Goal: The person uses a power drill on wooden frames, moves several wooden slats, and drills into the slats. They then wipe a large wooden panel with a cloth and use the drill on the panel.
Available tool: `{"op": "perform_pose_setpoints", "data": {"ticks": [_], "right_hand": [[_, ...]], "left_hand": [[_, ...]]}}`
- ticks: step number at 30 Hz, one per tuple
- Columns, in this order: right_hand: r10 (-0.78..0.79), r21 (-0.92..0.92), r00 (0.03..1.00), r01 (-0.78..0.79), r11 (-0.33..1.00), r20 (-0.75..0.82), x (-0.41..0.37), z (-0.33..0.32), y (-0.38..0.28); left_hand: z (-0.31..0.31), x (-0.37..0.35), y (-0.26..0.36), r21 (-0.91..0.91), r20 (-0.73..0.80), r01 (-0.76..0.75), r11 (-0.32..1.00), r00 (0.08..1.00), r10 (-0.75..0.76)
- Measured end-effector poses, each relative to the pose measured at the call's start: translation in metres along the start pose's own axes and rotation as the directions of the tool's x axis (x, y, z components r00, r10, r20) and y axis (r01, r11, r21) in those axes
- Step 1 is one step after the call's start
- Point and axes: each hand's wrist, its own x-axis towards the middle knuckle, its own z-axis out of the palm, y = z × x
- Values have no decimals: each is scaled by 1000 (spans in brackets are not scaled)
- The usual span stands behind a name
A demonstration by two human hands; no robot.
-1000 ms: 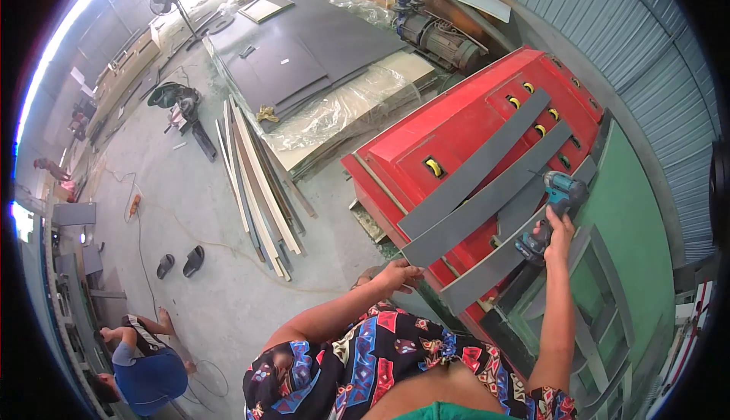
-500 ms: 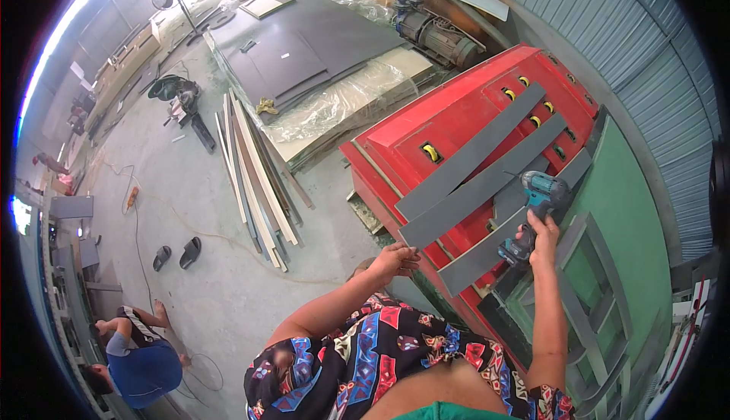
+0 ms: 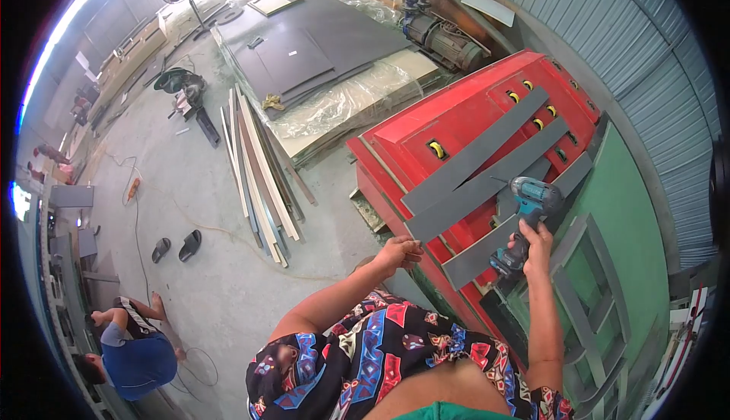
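Note:
My right hand (image 3: 535,246) is wrapped round the grip of a teal and black cordless drill (image 3: 534,199), its bit pointing left over the grey boards. Below the drill lies the nearest grey board (image 3: 475,262). My left hand (image 3: 400,254) is closed, thumb and fingers pinched together, beside the near end of the middle grey board (image 3: 487,180). Whatever those fingers hold is too small to make out. A third grey board (image 3: 479,150) lies farther back, and all three rest slantwise on a red machine cover (image 3: 388,146).
A green surface (image 3: 631,192) with a grey frame (image 3: 608,298) on it is at my right. Long strips (image 3: 258,184) lie on the floor, near a pair of sandals (image 3: 190,245). Another person (image 3: 137,359) sits at lower left. A motor (image 3: 449,39) stands behind the red cover.
The drill in my right hand has shifted slightly left over the boards. My left hand stays pinched near the board's end. The whole view has moved a little.

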Motion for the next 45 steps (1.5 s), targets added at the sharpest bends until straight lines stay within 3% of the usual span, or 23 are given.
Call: {"op": "perform_pose_setpoints", "data": {"ticks": [17,19,20,22,26,28,33,36,40,42,45], "right_hand": [[46,10,992,-47,999,118,-20,16,16],[56,14,987,-59,998,151,-26,15,17],[57,14,987,-60,998,151,-23,17,22],[85,-47,985,-78,996,153,-30,18,20],[100,-45,975,-93,995,198,-39,23,18],[102,-59,965,-90,994,241,-39,24,17],[73,-67,971,-59,996,228,-40,26,24],[56,-80,967,-37,996,248,-40,26,31],[52,-117,965,-23,993,258,-48,25,33],[59,-90,948,-33,995,312,-49,23,39],[38,-136,932,12,991,360,-54,20,45]], "left_hand": [[-8,11,-7,-17,-3,-50,999,999,50],[-8,0,0,250,-37,27,968,999,-18],[-12,0,1,249,-38,28,968,999,-19],[-9,-13,7,565,31,39,824,997,-69],[14,-29,15,618,186,-33,785,977,-105],[27,-26,15,427,293,-170,888,955,41],[62,-20,25,280,416,-246,928,902,113],[78,-9,16,217,372,-292,932,907,197],[94,-11,29,171,457,-291,941,870,186],[95,-7,30,105,536,-218,970,834,130],[97,-21,38,102,536,-234,967,832,145]]}}
